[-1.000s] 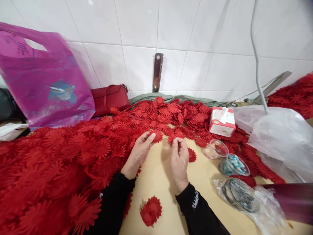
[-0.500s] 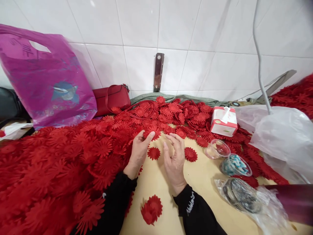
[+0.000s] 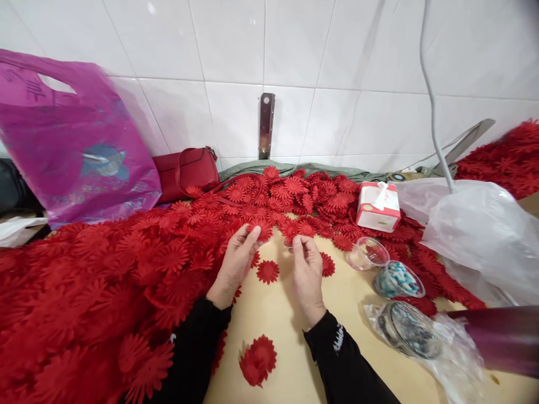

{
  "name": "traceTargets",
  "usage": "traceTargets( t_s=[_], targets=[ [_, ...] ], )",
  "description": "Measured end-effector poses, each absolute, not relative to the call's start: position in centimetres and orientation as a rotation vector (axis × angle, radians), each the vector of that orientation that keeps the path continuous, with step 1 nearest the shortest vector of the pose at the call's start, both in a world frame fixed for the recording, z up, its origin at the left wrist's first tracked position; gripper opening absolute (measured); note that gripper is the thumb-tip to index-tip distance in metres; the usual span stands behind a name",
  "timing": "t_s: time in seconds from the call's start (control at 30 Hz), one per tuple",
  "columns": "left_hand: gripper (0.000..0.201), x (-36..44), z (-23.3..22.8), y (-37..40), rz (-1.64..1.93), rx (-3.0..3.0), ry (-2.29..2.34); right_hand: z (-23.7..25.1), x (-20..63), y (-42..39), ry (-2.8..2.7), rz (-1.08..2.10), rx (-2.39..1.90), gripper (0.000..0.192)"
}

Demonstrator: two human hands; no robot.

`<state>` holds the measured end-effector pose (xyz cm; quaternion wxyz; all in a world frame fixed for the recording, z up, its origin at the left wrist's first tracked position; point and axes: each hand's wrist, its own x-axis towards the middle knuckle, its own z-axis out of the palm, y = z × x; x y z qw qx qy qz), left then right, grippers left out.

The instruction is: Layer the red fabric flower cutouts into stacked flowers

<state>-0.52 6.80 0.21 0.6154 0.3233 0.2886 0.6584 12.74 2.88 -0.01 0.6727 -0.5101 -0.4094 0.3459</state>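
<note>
Hands at mid-desk: left hand (image 3: 236,261) pinches a red flower (image 3: 261,229) at the heap (image 3: 105,280) edge; right hand (image 3: 309,269) pinches another flower (image 3: 291,234). One loose flower (image 3: 268,271) lies between them. Right, two clear cups (image 3: 368,253): one nearly empty, one (image 3: 398,279) with blue-white bits. Tissue box (image 3: 378,206) behind.
</note>
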Motion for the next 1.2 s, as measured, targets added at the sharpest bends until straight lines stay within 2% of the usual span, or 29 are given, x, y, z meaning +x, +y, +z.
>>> traceTargets(
  t_s=[0.13, 0.27, 0.4, 0.63, 0.73, 0.87, 0.97, 1.13, 1.2],
  targets=[
    [0.034, 0.0, 1.5, 6.9, 1.693, 0.642, 0.633, -0.6, 12.6, 3.0, -0.902, 0.822, -1.155, 0.035],
    [0.031, 0.7, 1.6, 6.3, 1.711, 0.825, 0.772, -1.1, 12.5, 3.2, -0.884, 0.829, -1.129, 0.034],
    [0.047, 0.8, 0.9, 5.8, 1.596, 1.052, 1.07, -0.7, 12.5, 3.0, -0.913, 0.882, -1.12, 0.031],
    [0.034, 1.0, 0.8, 6.0, 1.36, 1.237, 0.996, -0.2, 12.3, 2.6, -1.176, 0.714, -1.28, 0.033],
    [0.027, 0.6, 1.0, 6.3, 1.45, 1.176, 1.009, -0.1, 12.4, 2.6, -1.248, 0.666, -1.33, 0.035],
    [0.039, -0.8, 1.7, 7.0, 1.689, 1.163, 1.138, 0.2, 12.6, 2.1, -1.413, 0.636, -1.467, 0.026],
    [0.041, -1.5, 2.2, 7.3, 1.778, 1.204, 1.181, 0.2, 12.1, 1.4, -1.577, 0.655, -1.589, 0.029],
    [0.042, -1.5, 2.8, 7.2, 1.714, 1.266, 1.166, -0.1, 10.4, 1.0, -1.586, 1.001, -1.187, 0.033],
    [0.041, -1.4, 3.0, 7.0, 1.712, 1.262, 1.143, 0.1, 10.3, 1.1, -1.472, 0.951, -1.127, 0.028]
  ],
)
